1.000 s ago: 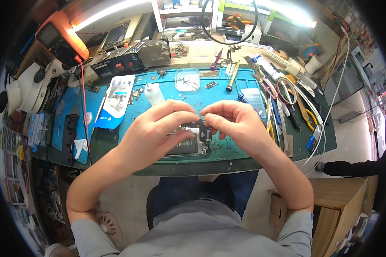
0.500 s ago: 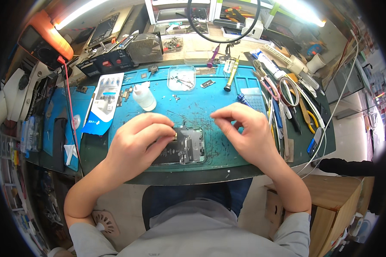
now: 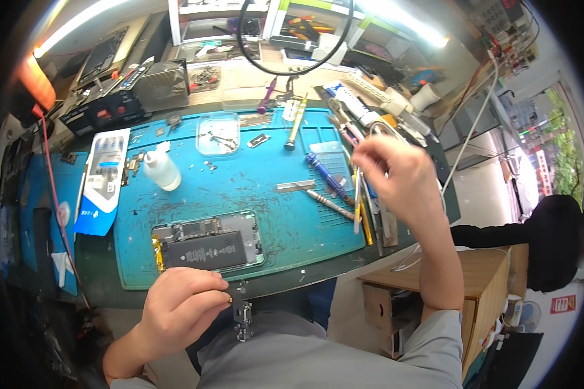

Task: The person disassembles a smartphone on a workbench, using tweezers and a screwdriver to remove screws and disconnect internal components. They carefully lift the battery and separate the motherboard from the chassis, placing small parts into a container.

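An opened phone [image 3: 245, 246] with its dark battery showing lies on the blue mat [image 3: 292, 240] near the front edge. My left hand [image 3: 180, 308] is below it, fingers pinched on a dark metal phone part [image 3: 243, 311] with small attached pieces, held beyond the bench edge. My right hand [image 3: 399, 175] is raised over a heap of pens, tweezers and other tools [image 3: 370, 214], fingers curled; what they grip, if anything, is hidden. A blue screwdriver [image 3: 328, 175] and a slim silver tool [image 3: 328, 206] lie just left of it.
A white bottle [image 3: 164, 172] and a clear tray of parts [image 3: 217, 134] stand on the mat, left of a yellow screwdriver [image 3: 295, 126]. An orange multimeter [image 3: 36, 84] and power unit [image 3: 100, 110] are back left. At right are a wooden cabinet [image 3: 474, 279] and a person in black [image 3: 551, 240].
My left hand has lifted the metal part off the phone and brought it down toward me. My right hand has left the phone for the tools. The view has turned right.
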Available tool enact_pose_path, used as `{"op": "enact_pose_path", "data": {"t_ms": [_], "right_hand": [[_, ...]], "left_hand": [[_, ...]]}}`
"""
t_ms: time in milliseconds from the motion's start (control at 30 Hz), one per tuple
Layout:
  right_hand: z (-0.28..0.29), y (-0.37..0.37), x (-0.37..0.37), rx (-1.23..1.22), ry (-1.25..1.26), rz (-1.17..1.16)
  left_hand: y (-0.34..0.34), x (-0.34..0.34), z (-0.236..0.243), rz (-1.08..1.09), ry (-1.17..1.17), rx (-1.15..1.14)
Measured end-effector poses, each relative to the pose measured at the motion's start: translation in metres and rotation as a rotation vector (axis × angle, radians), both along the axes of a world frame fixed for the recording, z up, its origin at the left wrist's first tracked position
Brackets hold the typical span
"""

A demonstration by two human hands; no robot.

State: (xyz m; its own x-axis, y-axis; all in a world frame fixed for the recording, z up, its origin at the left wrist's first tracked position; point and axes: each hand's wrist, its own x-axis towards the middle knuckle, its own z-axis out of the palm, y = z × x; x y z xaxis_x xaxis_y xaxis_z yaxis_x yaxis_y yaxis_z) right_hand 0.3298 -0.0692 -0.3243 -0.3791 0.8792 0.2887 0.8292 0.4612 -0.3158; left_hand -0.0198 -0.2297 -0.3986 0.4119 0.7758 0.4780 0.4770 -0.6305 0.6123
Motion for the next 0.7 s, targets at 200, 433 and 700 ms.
{"op": "enact_pose_path", "data": {"t_ms": [200,433,700], "right_hand": [[-0.023,-0.020,0.021,0.213,-0.471,0.258],[-0.031,0.000,0.065,0.406,-0.220,0.365],[-0.035,-0.048,-0.025,-0.466,0.471,0.301]], "left_hand": [[0.011,0.012,-0.007,-0.047,0.042,0.108],[0.013,0.013,-0.016,-0.048,0.045,0.130],[0.013,0.013,-0.016,-0.035,0.046,0.147]]}}
